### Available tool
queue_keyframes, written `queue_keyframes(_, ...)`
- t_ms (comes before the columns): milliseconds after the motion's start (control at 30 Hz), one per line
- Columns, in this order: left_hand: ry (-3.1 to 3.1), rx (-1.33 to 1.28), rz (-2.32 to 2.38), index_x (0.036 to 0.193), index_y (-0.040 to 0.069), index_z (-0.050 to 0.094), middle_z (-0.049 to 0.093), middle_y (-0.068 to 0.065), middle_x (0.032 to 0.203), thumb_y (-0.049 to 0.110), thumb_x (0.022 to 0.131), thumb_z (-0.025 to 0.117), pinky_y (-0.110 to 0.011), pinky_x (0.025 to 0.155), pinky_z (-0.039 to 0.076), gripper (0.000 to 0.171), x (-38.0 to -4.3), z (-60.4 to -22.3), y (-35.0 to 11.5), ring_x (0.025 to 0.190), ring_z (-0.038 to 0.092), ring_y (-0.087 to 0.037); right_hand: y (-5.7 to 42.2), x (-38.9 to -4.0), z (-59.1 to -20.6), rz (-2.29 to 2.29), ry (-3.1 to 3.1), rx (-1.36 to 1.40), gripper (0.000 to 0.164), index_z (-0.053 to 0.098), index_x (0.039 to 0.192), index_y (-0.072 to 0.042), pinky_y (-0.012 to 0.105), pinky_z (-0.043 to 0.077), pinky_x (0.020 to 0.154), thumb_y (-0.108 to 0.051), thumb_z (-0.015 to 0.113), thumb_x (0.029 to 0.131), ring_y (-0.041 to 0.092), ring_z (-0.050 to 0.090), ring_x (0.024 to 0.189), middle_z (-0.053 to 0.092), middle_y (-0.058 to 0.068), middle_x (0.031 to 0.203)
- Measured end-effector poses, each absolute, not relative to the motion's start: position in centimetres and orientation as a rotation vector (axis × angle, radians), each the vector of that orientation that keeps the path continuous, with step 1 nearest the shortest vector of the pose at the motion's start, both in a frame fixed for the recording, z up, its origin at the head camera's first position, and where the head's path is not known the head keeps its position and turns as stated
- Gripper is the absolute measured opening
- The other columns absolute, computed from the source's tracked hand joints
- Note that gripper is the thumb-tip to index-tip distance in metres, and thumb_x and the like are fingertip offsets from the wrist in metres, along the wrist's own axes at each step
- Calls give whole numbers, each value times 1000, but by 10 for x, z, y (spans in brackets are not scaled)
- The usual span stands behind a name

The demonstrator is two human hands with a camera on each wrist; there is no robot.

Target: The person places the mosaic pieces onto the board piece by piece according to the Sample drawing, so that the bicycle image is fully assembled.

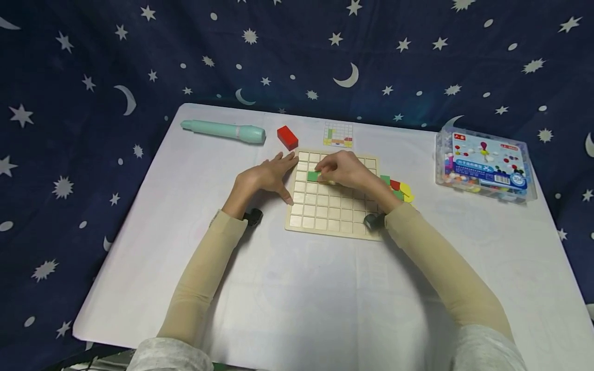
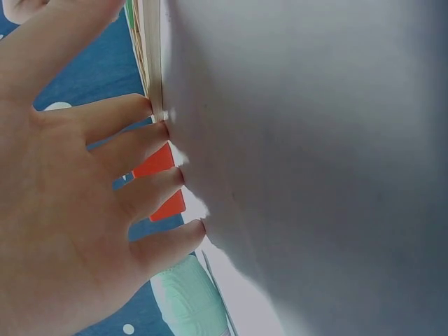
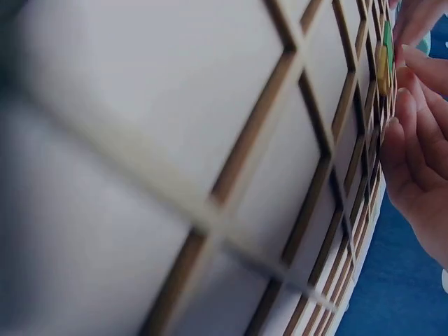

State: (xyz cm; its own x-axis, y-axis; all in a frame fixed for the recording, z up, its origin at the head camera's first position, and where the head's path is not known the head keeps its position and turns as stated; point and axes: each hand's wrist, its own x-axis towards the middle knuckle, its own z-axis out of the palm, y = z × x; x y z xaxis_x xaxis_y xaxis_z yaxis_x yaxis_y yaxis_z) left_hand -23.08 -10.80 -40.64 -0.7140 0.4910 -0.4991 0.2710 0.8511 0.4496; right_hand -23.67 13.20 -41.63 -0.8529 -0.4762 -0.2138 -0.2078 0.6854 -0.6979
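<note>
A pale wooden board (image 1: 308,210) with a square grid lies flat on the white table. My left hand (image 1: 268,176) is spread at its left edge, thumb and fingertips at the rim; the left wrist view shows the fingers straight and apart. Over the upper part of the board my right hand (image 1: 345,170) bends its fingers down close to a green tile (image 1: 313,176). In the right wrist view its fingertips are right beside a yellow tile (image 3: 383,72) and the green tile (image 3: 388,38). Whether they pinch a tile I cannot tell.
Several green, red and yellow tiles (image 1: 406,189) lie by the board's right edge, partly behind my right forearm. Beyond the board are a red block (image 1: 287,137) and a patterned grid card (image 1: 337,135). A teal pen-shaped object (image 1: 223,131) lies back left, a clear plastic box (image 1: 484,164) at right.
</note>
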Motion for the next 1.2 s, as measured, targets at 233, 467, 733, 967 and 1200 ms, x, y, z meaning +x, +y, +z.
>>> queue_keyframes(233,2402,557,452,166,13,13,2,-6,175,36,74,93,-54,130,6,125,-232,-408,-106,162,-5,-29,150,-229,-411,-989,2541,-444,26,77,118,-9,31,47,76,-16,77,92,21,59,85,74,5,95)
queue_keyframes(467,2407,559,447,166,13,12,2,-6,175,36,74,93,-54,130,6,125,-231,-407,-106,161,-6,-29,168,-221,-411,-987,2595,-396,23,78,115,-11,32,47,71,-17,75,93,22,57,83,72,5,93)
queue_keyframes(733,2406,561,454,166,12,12,2,-7,175,33,74,93,-55,130,6,124,-230,-407,-105,161,-5,-30,196,-212,-413,-956,2614,-269,27,76,119,-11,35,46,79,-20,76,94,25,56,91,70,8,98)
queue_keyframes(967,2407,555,463,166,12,13,3,-7,175,32,75,93,-54,130,5,123,-229,-407,-106,161,-6,-30,222,-204,-410,-947,2640,-235,27,76,119,-11,32,47,74,-22,75,94,25,56,89,70,9,98)
queue_keyframes(1200,2405,549,467,166,13,13,2,-6,175,34,74,94,-54,130,5,125,-230,-408,-106,161,-7,-29,246,-198,-408,-924,2673,-197,26,76,118,-8,29,49,73,-22,73,96,26,57,84,68,11,94)
